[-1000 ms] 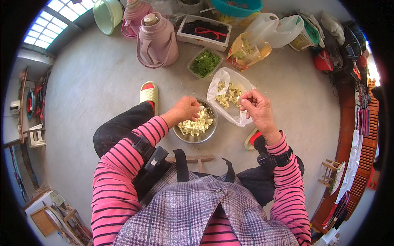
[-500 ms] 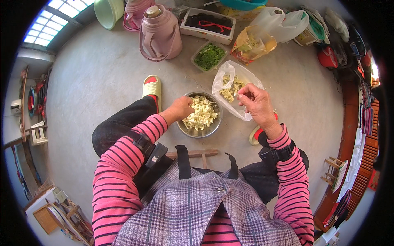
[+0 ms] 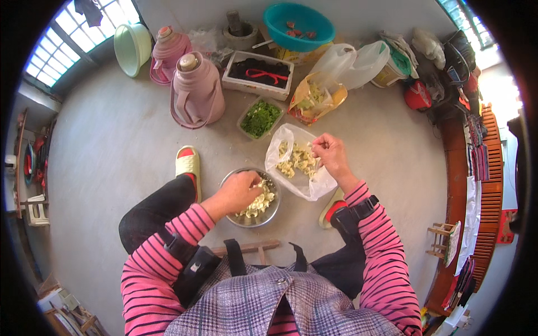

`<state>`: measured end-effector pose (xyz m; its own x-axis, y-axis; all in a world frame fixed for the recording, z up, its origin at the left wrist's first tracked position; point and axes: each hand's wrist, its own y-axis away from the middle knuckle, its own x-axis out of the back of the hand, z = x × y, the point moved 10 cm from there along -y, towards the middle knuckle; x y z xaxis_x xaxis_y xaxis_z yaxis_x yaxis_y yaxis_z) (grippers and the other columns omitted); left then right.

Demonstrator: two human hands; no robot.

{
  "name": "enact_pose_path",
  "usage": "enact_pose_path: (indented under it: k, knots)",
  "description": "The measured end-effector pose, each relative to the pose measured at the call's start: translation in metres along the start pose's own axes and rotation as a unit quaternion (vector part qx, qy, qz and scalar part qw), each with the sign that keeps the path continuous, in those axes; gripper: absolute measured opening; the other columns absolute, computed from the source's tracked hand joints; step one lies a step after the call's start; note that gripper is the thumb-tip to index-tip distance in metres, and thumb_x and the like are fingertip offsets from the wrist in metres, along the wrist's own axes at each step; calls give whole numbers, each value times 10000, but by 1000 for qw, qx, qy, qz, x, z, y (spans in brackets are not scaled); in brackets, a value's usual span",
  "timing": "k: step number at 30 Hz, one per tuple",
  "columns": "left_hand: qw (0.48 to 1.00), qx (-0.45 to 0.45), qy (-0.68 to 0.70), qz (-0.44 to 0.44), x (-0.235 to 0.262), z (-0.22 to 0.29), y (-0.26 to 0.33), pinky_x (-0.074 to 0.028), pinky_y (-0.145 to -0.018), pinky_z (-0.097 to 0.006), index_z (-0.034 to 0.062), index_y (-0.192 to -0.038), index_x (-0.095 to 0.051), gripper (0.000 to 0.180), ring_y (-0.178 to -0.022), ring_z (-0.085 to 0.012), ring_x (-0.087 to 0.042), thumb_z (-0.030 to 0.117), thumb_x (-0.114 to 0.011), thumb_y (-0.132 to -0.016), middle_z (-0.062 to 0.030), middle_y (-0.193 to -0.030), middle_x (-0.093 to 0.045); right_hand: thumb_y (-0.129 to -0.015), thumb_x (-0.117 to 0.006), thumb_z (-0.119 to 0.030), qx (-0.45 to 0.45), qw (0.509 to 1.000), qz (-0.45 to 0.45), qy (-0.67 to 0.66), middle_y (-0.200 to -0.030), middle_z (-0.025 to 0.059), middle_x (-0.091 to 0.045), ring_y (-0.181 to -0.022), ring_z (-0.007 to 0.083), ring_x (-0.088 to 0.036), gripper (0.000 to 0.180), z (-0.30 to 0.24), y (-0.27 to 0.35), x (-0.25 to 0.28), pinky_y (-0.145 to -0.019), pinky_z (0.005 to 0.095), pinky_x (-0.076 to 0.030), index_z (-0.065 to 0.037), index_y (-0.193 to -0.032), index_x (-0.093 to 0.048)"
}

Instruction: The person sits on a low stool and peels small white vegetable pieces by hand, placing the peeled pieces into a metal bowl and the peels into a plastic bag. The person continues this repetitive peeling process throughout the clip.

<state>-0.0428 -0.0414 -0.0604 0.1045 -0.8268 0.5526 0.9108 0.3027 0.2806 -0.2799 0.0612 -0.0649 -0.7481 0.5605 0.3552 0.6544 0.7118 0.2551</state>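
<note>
A round metal bowl (image 3: pixel 273 211) stands on the floor between my feet, with pale yellow, petal-like food pieces (image 3: pixel 256 205) in it. My left hand (image 3: pixel 238 193) is over the bowl's left side, fingers curled down at the pieces; its fingertips are partly hidden. A translucent white plastic bag (image 3: pixel 311 189) lies open to the right of the bowl, with similar pale pieces (image 3: pixel 300 161) spread inside. My right hand (image 3: pixel 333 158) is over the bag's right rim, thumb and fingers pinched together. What either hand grips is too small or hidden to tell.
Beyond the bag stand a clear tub of chopped greens (image 3: pixel 259 119), a yellow-orange bag (image 3: pixel 315 101) and a white foam box (image 3: pixel 258 92). Two pink thermos flasks (image 3: pixel 197 92) stand far left; a teal basin (image 3: pixel 298 28) is behind. A wooden stool (image 3: pixel 246 247) shows near my lap.
The view has tilted so the scene sits lower. My left hand has moved further over the bowl and covers more pieces. My right hand has come down closer to the bag, which looks more spread.
</note>
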Motion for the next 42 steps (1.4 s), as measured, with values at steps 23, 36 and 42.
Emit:
enact_pose_path:
  k: [23,36,42]
  knots:
    - [996,-31,-56,-62,-21,27,5,-509,-790,-486,-33,-943,-584,274,-876,-427,-635,229,-599,-867,-256,-898,-641,-880,-577,-153,-58,982,-76,164,-787,107,-682,-690,235,-696,149,109,-97,21,-636,398,-545,-26,-899,-654]
    - [982,-7,-98,-160,-41,32,6,-515,-778,-458,-14,-1103,-560,325,-898,-397,-617,227,-595,-888,-222,-953,-611,-852,-516,-97,-32,842,-171,511,-1235,270,-498,-1112,451,-567,315,249,-31,-49,-890,482,-523,28,-1131,-592]
    - [976,-28,-115,-183,-51,37,7,-523,-761,-444,-13,-1144,-541,358,-903,-381,-620,225,-606,-885,-197,-988,-597,-867,-515,-106,-63,853,-133,501,-1267,237,-502,-1145,418,-558,318,266,-51,-35,-926,469,-505,4,-1160,-574]
